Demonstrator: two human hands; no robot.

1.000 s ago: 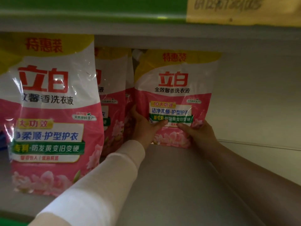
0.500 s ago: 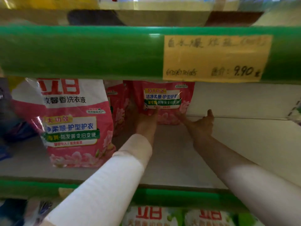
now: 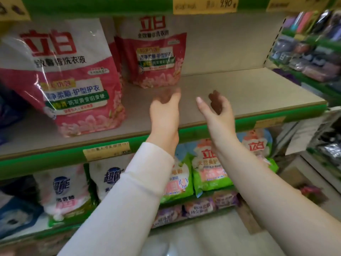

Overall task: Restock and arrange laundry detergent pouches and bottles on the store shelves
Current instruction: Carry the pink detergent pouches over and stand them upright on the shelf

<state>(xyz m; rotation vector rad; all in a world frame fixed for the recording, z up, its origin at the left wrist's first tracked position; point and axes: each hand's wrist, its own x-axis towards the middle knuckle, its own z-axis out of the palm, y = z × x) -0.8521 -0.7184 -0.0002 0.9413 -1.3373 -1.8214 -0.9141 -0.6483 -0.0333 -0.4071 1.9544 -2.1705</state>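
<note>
Shelf [image 3: 249, 89] lies open ahead and right of the right grip [image 3: 217, 109], back to the rear wall [image 3: 230, 43]. Rear pouch [image 3: 156, 58] stands ahead of the left grip [image 3: 164, 111], not touching. Front pouch [image 3: 73, 80] blocks passage further left. Upper shelf edge [image 3: 110, 4] caps headroom.

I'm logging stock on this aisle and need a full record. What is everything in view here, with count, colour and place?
middle shelf: one; beige, green edge; mid view.
pink pouches: two plain, a third half hidden between; pink and white; upright on middle shelf, left and back centre.
price tags: at least four; yellow; on green shelf edges.
white-blue pouches: two; white and blue; lower shelf, left.
green pouches: at least two; green and white; lower shelf, centre-right.
purple pouches: several; purple; bottom shelf.
mixed goods: too blurred to count; right-hand rack.
sleeve: one; white; left forearm.
left hand: one; open, empty; above shelf front.
right hand: one; open, empty; beside the left.
</note>
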